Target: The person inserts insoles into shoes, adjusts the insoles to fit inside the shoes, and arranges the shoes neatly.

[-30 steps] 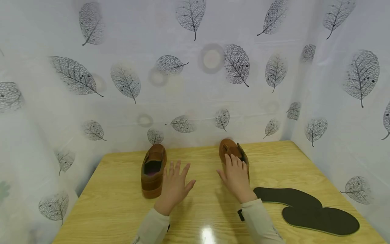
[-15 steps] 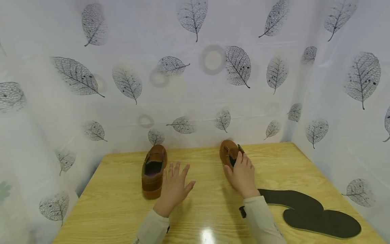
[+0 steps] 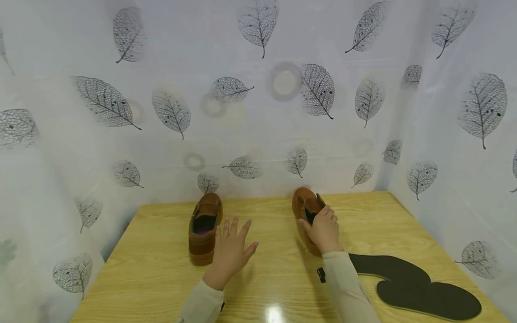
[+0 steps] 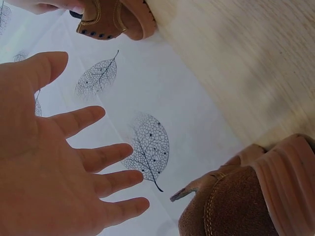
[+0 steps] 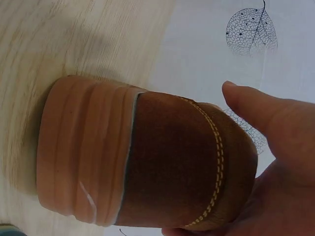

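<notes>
Two brown lace-up style leather shoes stand on the wooden table, toes toward the back. My right hand (image 3: 324, 229) grips the right shoe (image 3: 302, 211) at its opening. Its thumb lies on the left side and the fingers curl over the right side. In the right wrist view the heel of that shoe (image 5: 167, 162) fills the middle, with part of the fingers hidden behind it. My left hand (image 3: 231, 253) is spread beside the left shoe (image 3: 205, 244) and holds nothing. The left wrist view shows its palm (image 4: 54, 172), apart from the left shoe's heel (image 4: 241, 206).
Two dark insoles lie at the right of the table, one insole (image 3: 387, 264) meeting the nearer insole (image 3: 428, 296). A white leaf-print curtain (image 3: 262, 125) closes off the back and both sides. The wooden table (image 3: 141, 269) reaches to the curtain.
My right hand has moved from over the right shoe's opening to its right side, and its fingers have curled round the shoe. The left hand stays spread in nearly the same place.
</notes>
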{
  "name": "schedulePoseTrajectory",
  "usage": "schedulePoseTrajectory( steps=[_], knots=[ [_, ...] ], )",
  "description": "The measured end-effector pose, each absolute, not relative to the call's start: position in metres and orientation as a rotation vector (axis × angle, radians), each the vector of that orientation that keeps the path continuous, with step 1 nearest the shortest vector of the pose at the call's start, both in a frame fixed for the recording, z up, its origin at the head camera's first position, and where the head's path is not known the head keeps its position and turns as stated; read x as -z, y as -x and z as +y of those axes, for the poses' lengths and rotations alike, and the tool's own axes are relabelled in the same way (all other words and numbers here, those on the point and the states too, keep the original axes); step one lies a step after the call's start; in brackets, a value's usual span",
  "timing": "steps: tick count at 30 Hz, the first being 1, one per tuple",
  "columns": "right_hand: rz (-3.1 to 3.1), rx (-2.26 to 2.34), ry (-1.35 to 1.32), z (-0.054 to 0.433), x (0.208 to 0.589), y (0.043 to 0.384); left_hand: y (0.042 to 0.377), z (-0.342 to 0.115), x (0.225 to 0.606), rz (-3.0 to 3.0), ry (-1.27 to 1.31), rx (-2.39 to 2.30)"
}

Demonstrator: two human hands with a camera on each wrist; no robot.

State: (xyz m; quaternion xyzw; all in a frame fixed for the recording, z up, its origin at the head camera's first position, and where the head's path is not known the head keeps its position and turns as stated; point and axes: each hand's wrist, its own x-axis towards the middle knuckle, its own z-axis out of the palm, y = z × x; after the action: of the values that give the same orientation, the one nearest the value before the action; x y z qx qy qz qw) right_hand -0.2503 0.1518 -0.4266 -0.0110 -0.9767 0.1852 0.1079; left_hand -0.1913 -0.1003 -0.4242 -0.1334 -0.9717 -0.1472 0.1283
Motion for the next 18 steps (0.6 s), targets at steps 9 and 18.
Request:
schedulePoseTrajectory(
  steps=[9,18],
  knots=[
    [-2.888,-0.391,0.091,0.1538,0.4321,0.2532,0.1903,-0.1009,0.4247,-2.842,0.381,0.414],
    [-2.865,-0.44,0.204,0.1493,0.4346,0.2556,0.1887,-0.1018,0.4241,-2.841,0.394,0.402]
  ],
)
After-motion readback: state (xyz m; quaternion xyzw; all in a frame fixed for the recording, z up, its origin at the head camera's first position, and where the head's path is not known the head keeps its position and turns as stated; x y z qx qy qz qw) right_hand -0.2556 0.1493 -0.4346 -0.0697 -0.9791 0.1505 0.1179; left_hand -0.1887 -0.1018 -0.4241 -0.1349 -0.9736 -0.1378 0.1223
